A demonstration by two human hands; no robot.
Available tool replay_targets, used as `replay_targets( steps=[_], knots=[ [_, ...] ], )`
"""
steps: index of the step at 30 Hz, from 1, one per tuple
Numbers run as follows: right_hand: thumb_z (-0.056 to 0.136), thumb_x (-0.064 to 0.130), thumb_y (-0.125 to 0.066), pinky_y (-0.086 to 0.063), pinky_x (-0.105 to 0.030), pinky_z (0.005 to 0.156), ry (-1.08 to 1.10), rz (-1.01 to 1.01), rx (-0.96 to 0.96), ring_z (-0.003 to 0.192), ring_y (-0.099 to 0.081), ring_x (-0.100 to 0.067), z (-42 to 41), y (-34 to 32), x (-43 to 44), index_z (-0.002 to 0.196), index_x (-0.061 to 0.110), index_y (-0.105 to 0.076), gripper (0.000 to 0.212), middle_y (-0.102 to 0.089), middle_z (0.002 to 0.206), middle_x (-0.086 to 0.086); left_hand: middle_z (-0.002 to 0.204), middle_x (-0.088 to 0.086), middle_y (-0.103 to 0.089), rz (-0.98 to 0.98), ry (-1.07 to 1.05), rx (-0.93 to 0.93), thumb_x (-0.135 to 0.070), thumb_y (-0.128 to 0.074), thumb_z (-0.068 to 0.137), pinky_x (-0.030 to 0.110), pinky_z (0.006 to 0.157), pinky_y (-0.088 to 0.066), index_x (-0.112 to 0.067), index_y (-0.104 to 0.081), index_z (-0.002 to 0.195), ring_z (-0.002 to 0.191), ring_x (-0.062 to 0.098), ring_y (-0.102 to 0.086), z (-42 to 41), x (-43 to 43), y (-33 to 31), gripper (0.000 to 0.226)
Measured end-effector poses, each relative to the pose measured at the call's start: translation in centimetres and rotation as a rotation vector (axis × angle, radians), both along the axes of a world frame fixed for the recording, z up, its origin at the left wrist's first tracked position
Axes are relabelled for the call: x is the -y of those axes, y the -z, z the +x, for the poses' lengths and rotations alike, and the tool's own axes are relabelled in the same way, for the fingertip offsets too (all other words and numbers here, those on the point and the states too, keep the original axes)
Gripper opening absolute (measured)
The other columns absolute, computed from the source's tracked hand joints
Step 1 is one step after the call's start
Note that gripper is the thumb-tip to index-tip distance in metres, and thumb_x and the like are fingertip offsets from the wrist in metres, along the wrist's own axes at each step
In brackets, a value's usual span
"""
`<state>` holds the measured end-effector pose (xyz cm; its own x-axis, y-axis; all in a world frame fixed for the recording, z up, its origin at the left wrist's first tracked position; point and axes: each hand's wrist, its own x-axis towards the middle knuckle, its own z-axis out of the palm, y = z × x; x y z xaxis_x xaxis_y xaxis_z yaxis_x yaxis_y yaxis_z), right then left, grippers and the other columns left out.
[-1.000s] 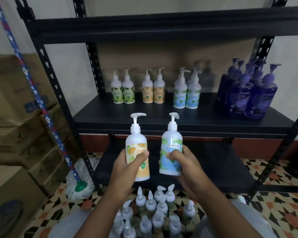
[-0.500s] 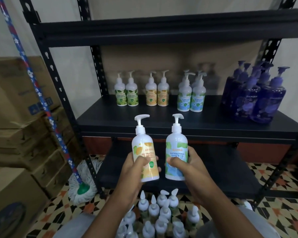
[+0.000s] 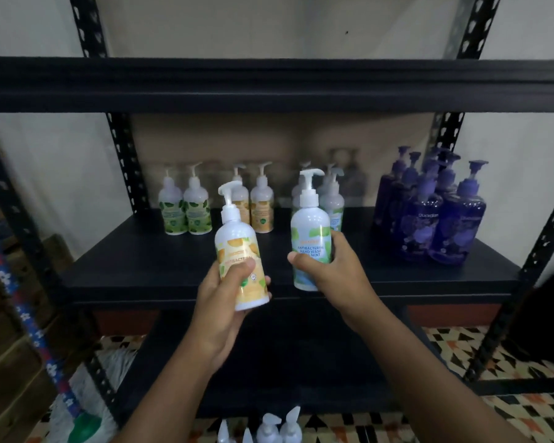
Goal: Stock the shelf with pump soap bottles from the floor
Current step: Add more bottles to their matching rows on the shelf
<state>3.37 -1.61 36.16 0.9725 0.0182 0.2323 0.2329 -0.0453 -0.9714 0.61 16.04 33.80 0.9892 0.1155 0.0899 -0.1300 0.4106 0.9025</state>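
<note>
**Plastic bottles in both hands, short of the shelf's front edge**

Orange and white, the orange-label bottle sits in our left hand: the thumb presses across the label, the fingertips curl round its far side, and the base pokes out below the palm. It leans to the left. Our right hand wraps the mint-label bottle low on its body, thumb in front, and this one stands close to upright. Both bottles hang above the front edge of the middle shelf, not yet set down.

From here we judge the tilted bottle the likelier trouble: set down on a slant, it could tip and roll off the front edge. Pushing either bottle toward the back edge, we could knock its pump head into the orange pair or the mint pair standing there and topple the row. The purple bottles near the right-hand edge stand well apart from our reach.

The mint bottle hides most of the mint pair behind it, and the left-hand bottle covers part of the orange pair. The green pair is blurred. Only the pump tops of the floor bottles show at the bottom edge, so we cannot count what remains.
</note>
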Motion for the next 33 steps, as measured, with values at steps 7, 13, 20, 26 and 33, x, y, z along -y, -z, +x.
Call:
replay_targets(
  steps=[7,13,20,26,33],
  knots=[
    [0.08,0.024,-0.085,-0.056,-0.015,0.07,0.067,-0.138,0.044,0.089,-0.071,-0.005,5.4,1.7,2.0,0.122,0.022,-0.06,0.049,-0.074,0.105,0.003,0.095,0.008,-0.072,0.061,0.02,-0.026,-0.03,-0.071,0.074,0.043,0.077,-0.06,-0.012,-0.065,0.119,0.084,0.023,-0.072,1.5,0.4,1.4,0.048],
    [0.079,0.031,-0.086,-0.049,-0.014,0.079,0.14,-0.252,0.036,0.095,-0.06,0.003,6.2,3.2,2.1,0.132,0.028,-0.049,0.064,-0.062,0.107,0.018,0.097,0.009,-0.072,0.069,0.009,-0.052,-0.032,-0.072,0.073,0.043,0.077,-0.06,-0.01,-0.065,0.12,0.086,0.024,-0.071,1.8,0.9,1.7,0.052],
    [0.075,0.031,-0.088,-0.05,-0.027,0.082,0.265,-0.462,-0.005,0.101,-0.06,-0.012,6.8,4.3,1.7,0.12,0.022,-0.047,0.061,-0.059,0.111,0.007,0.099,0.011,-0.071,0.054,-0.015,-0.076,-0.021,-0.068,0.087,0.043,0.079,-0.059,-0.01,-0.064,0.121,0.086,0.025,-0.071,1.8,0.9,2.0,0.036],
    [0.078,0.03,-0.086,-0.051,-0.03,0.077,0.292,-0.537,-0.013,0.094,-0.06,-0.017,8.6,3.4,1.2,0.125,0.013,-0.048,0.062,-0.059,0.106,0.003,0.097,0.011,-0.07,0.054,-0.031,-0.095,-0.017,-0.063,0.094,0.044,0.079,-0.059,-0.011,-0.065,0.119,0.085,0.024,-0.07,2.1,1.1,2.2,0.025],
    [0.08,0.031,-0.084,-0.049,-0.031,0.076,0.308,-0.554,-0.035,0.099,-0.062,-0.023,10.3,3.3,0.7,0.123,0.012,-0.049,0.059,-0.062,0.107,-0.002,0.096,0.01,-0.072,0.051,-0.022,-0.1,-0.018,-0.065,0.093,0.045,0.081,-0.059,-0.013,-0.066,0.118,0.087,0.025,-0.07,2.7,1.5,2.5,0.025]
  ],
)
